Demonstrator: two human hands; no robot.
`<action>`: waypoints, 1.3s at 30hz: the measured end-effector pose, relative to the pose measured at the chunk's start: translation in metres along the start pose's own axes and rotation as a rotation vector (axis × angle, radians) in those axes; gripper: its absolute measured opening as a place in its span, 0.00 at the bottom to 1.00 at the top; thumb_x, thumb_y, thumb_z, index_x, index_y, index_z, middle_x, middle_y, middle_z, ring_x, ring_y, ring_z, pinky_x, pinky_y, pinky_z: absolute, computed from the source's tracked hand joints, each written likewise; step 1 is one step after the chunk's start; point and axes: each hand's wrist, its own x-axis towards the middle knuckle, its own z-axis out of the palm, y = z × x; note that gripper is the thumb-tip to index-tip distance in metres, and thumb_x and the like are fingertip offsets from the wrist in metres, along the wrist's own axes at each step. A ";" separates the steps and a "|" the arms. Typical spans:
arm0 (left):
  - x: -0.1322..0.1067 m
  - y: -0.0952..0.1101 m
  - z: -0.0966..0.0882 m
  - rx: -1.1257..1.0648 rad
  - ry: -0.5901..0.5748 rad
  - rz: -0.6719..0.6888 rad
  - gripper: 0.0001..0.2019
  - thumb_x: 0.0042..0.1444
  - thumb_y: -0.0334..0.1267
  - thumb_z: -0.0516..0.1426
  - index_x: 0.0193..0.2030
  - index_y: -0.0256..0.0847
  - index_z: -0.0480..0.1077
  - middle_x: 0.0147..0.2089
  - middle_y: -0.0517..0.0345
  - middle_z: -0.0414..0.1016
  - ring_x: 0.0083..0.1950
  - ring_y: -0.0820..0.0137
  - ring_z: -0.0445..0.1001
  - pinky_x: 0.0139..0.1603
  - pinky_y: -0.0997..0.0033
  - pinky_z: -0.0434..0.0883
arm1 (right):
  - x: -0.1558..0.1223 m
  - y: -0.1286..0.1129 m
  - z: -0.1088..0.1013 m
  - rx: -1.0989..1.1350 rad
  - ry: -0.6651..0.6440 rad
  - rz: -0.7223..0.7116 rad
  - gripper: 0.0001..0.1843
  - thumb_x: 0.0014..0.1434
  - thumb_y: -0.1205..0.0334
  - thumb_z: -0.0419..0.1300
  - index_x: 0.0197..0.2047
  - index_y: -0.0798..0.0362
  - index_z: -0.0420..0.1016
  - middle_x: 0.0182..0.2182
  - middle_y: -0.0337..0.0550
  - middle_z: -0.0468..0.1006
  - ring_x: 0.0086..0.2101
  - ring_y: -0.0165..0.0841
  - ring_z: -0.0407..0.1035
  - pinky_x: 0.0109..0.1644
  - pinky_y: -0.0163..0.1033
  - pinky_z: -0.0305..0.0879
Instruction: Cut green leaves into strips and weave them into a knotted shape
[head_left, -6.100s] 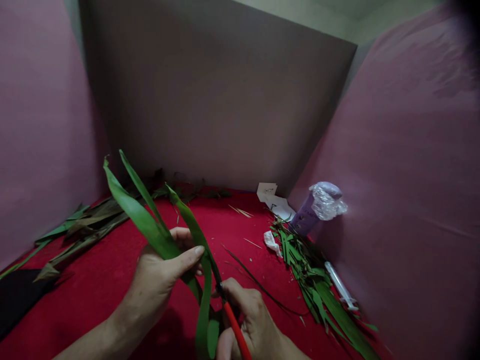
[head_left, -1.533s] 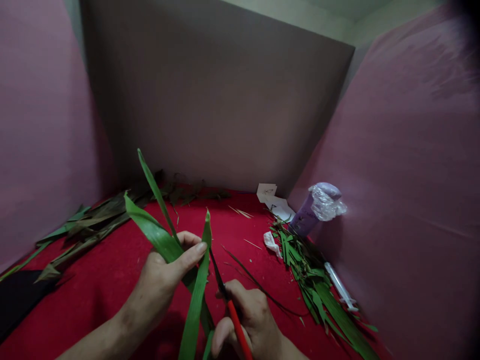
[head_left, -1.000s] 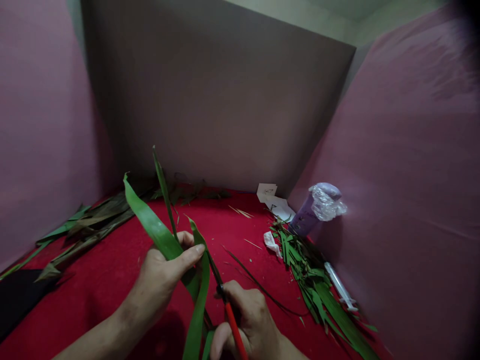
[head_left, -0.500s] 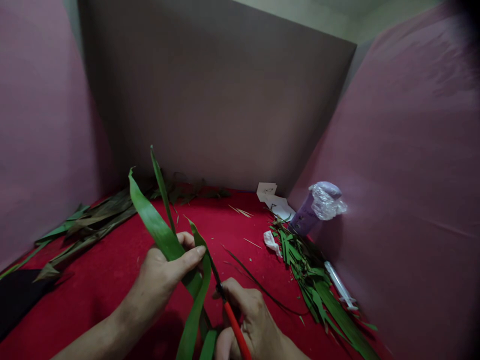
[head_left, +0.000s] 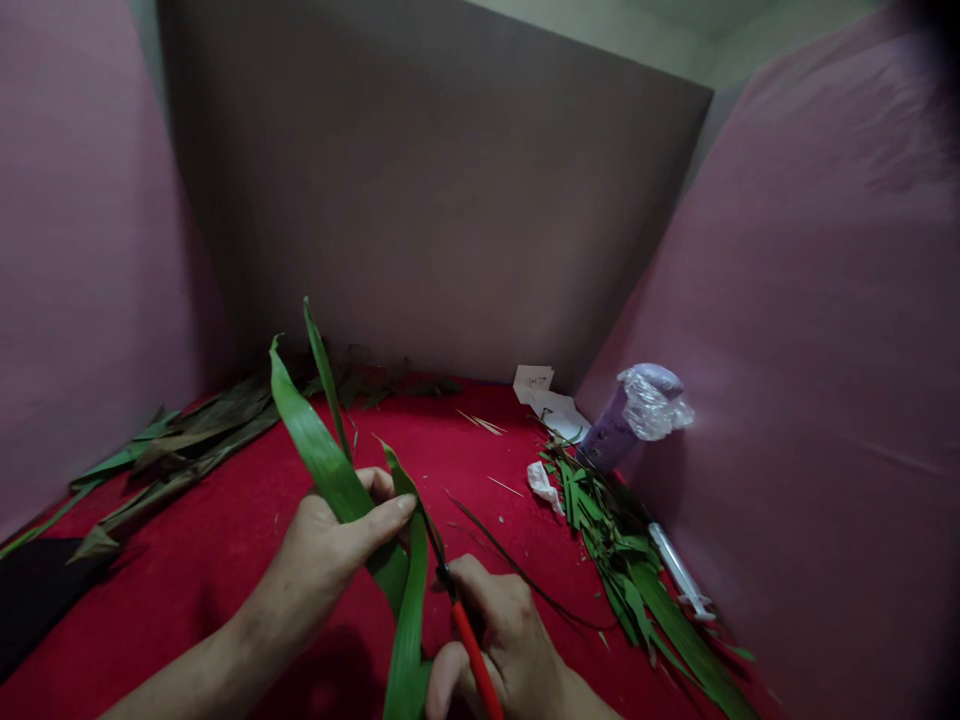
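Note:
My left hand [head_left: 330, 545] is closed on a long green leaf [head_left: 315, 450], thumb pressed across its blade. The leaf splits into strips that rise up and to the left, and one strip [head_left: 411, 620] hangs down toward me. My right hand [head_left: 499, 650] grips red-handled scissors [head_left: 469, 655] just right of the leaf. The dark blades [head_left: 433, 545] point up along the leaf's edge beside my left thumb. Whether the blades are apart or together cannot be made out.
A red cloth [head_left: 225, 520] covers the surface. Dried and green leaves [head_left: 172, 445] lie at the left, cut green strips [head_left: 622, 560] at the right. A purple cup with crumpled plastic [head_left: 634, 415], white paper scraps [head_left: 547, 400] and a clear tube [head_left: 679, 570] sit by the pink walls.
The leaf's upper strips have leaned slightly right and the hanging strip has swung toward the scissors. Both hands have stayed almost in place.

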 end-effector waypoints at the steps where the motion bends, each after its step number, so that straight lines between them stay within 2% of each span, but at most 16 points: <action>1: 0.000 0.000 0.000 -0.007 -0.009 -0.002 0.11 0.48 0.42 0.58 0.22 0.40 0.65 0.19 0.64 0.67 0.22 0.75 0.64 0.24 0.76 0.61 | 0.000 0.001 0.000 0.002 0.013 -0.010 0.20 0.55 0.44 0.52 0.33 0.56 0.63 0.16 0.27 0.47 0.15 0.23 0.43 0.18 0.31 0.42; 5: 0.001 -0.001 0.000 -0.028 -0.029 -0.010 0.10 0.48 0.41 0.58 0.22 0.40 0.65 0.20 0.63 0.69 0.23 0.74 0.66 0.25 0.75 0.62 | -0.002 0.003 0.001 0.000 0.028 -0.016 0.19 0.55 0.46 0.53 0.33 0.56 0.64 0.16 0.28 0.48 0.16 0.23 0.44 0.19 0.31 0.43; 10: 0.001 -0.002 -0.001 -0.010 0.015 0.004 0.10 0.47 0.41 0.59 0.22 0.39 0.65 0.19 0.66 0.64 0.21 0.76 0.61 0.23 0.77 0.59 | -0.002 0.001 0.001 0.054 -0.006 0.042 0.19 0.51 0.47 0.57 0.33 0.56 0.63 0.15 0.26 0.45 0.16 0.22 0.41 0.17 0.31 0.40; 17: -0.001 -0.001 0.001 0.018 -0.007 -0.002 0.11 0.46 0.41 0.59 0.21 0.39 0.63 0.18 0.67 0.59 0.21 0.77 0.57 0.22 0.77 0.56 | -0.003 -0.002 -0.001 0.122 -0.053 0.071 0.24 0.50 0.41 0.55 0.33 0.56 0.63 0.17 0.28 0.49 0.18 0.22 0.43 0.18 0.30 0.42; 23: -0.001 -0.003 0.003 0.048 -0.034 -0.016 0.11 0.46 0.42 0.59 0.21 0.39 0.62 0.17 0.68 0.59 0.20 0.77 0.57 0.21 0.77 0.56 | 0.000 -0.004 -0.001 0.070 -0.005 0.033 0.23 0.51 0.42 0.54 0.32 0.57 0.64 0.16 0.28 0.48 0.16 0.23 0.43 0.18 0.31 0.42; 30: -0.001 -0.007 0.001 0.044 -0.043 -0.015 0.11 0.47 0.42 0.58 0.22 0.39 0.62 0.18 0.68 0.58 0.21 0.77 0.57 0.22 0.77 0.56 | 0.000 -0.001 0.002 0.072 0.019 -0.002 0.28 0.54 0.37 0.49 0.33 0.58 0.65 0.16 0.28 0.48 0.15 0.23 0.43 0.18 0.32 0.42; 39: -0.001 -0.006 0.001 0.061 -0.033 -0.003 0.12 0.47 0.44 0.58 0.21 0.40 0.63 0.18 0.67 0.60 0.21 0.77 0.58 0.22 0.76 0.57 | -0.003 0.007 0.004 0.035 0.035 -0.053 0.18 0.58 0.47 0.50 0.35 0.56 0.62 0.15 0.29 0.54 0.14 0.23 0.47 0.17 0.31 0.44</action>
